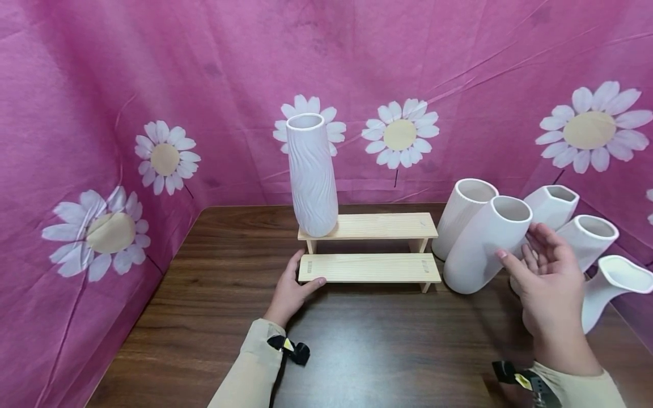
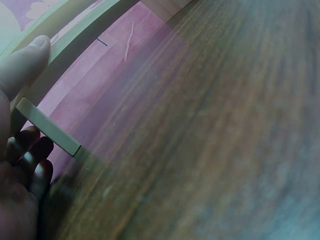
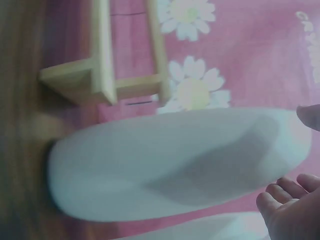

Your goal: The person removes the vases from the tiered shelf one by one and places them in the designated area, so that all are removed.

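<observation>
A two-step wooden stand (image 1: 369,268) stands on the table, and a tall white vase with wavy ridges (image 1: 313,175) is upright on the left of its upper step. My left hand (image 1: 293,289) grips the lower step's left end; the left wrist view shows the thumb (image 2: 32,62) on the board and fingers curled below. On the right, my right hand (image 1: 553,277) is beside a smooth white vase (image 1: 482,249), thumb and fingers spread on either side of its upper part. Whether they touch it, I cannot tell. In the right wrist view this vase (image 3: 175,165) fills the middle.
A ribbed white vase (image 1: 459,218) stands behind the smooth one. Farther right are a vase with an angular mouth (image 1: 548,207), an oval-mouthed vase (image 1: 586,243) and a flared one (image 1: 609,292). A pink flowered cloth (image 1: 234,102) hangs behind the brown table (image 1: 204,317).
</observation>
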`<state>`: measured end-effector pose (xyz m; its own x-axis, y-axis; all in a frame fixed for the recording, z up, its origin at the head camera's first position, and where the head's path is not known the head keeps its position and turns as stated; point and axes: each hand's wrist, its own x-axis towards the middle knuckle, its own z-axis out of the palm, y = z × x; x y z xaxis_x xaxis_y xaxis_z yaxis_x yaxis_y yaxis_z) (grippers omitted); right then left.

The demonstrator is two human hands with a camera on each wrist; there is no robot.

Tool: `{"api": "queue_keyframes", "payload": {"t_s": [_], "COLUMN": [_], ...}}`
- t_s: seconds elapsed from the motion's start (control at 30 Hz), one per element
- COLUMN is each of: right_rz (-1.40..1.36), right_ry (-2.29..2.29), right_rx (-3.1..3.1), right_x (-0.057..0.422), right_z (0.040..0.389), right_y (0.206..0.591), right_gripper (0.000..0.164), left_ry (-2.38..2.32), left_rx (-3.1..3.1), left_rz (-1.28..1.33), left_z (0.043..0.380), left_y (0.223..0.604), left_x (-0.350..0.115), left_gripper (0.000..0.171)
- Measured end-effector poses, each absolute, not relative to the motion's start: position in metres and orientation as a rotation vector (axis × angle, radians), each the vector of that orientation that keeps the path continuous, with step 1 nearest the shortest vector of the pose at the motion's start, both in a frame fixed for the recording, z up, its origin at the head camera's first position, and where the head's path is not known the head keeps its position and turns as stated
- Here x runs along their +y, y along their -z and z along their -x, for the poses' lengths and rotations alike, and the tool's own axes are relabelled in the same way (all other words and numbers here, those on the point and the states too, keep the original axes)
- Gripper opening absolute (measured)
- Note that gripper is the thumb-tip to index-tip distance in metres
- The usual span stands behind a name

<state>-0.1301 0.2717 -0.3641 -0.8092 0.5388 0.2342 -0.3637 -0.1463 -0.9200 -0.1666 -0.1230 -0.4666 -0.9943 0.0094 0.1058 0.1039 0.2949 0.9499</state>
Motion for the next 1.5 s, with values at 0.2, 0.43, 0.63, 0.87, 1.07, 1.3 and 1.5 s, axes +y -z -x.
{"api": "queue_keyframes", "payload": {"t_s": [0.2,0.43,0.63,0.87,1.07,1.3,1.5], "right_rz": [-0.006,-0.232,-0.374,-0.350,-0.431,-0.499,-0.523], "right_ry": [-2.045,-2.111,-2.108,-2.061,-2.002,-2.017,-1.982], "right_rx": [-1.362,-1.228,-1.354,-1.584,-1.758,-1.825,-1.941], "right_x": [0.267,0.254,0.239,0.220,0.207,0.194,0.182], "right_z": [0.121,0.117,0.120,0.130,0.139,0.151,0.162], "right_y": [0.348,0.335,0.328,0.324,0.325,0.329,0.329], "right_gripper": [0.070,0.069,0.068,0.068,0.066,0.063,0.061], "left_ry": [1.816,1.823,1.813,1.831,1.818,1.815,1.818], "left_rx": [-2.473,-2.482,-2.457,-2.438,-2.454,-2.459,-2.447], "left_rz": [0.098,0.079,0.108,0.123,0.123,0.117,0.127], "left_z": [0.157,0.162,0.176,0.181,0.180,0.180,0.180], "left_y": [0.448,0.455,0.484,0.493,0.494,0.494,0.493], "left_x": [-0.119,-0.120,-0.125,-0.129,-0.129,-0.130,-0.130], "left_gripper": [0.083,0.084,0.089,0.091,0.093,0.093,0.093]}}
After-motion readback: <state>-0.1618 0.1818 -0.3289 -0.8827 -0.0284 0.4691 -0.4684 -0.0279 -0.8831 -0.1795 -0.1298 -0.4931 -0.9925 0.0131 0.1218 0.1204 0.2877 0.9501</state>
